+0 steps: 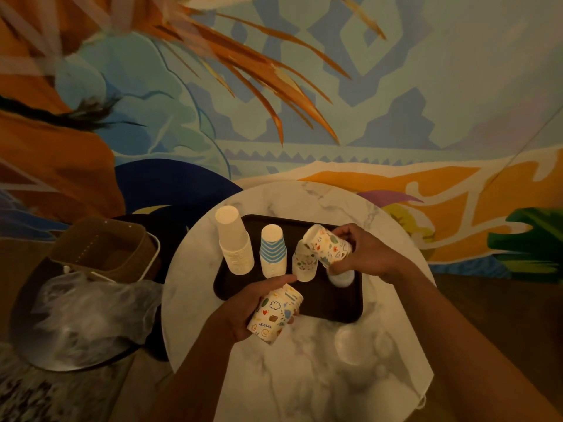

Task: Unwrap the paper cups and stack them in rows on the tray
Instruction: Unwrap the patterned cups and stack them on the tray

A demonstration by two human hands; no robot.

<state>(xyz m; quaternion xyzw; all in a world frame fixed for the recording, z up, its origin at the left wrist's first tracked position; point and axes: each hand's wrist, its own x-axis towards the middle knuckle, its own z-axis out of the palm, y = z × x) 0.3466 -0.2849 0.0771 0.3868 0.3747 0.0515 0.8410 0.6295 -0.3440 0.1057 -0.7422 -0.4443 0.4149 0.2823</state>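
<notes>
Over the tray: both hands gripping doodle cups

Behind everything I'm seeing a painted mural wall (396, 86), orange fronds on blue. Below it, the round marble table (274, 196) fills the middle of my view. Off its left edge there's a heap of crumpled clear plastic wrap (91, 315) on a low round surface, with a brown basket (106, 248) just behind it.

On the table sits the dark tray (329, 303), and along its far side the stacks line up upside down. The plain white stack (234, 245) is at the left, the blue-striped stack (272, 251) just beside it, then the doodle-print stack (304, 263). Right of that, a small pale cup (341, 278) stands on the tray, half hidden under the right hand (365, 254).

That hand has its fingers curled round the tilted doodle cups (329, 243), holding them on a slant at the top of the doodle-print stack. Touching it or just above it, I can't tell.

Near edge of the tray now: the left hand (243, 306) wraps the nested doodle cups (275, 313), thumb across the top, rims pointing toward the tray, held where tray meets table.
</notes>
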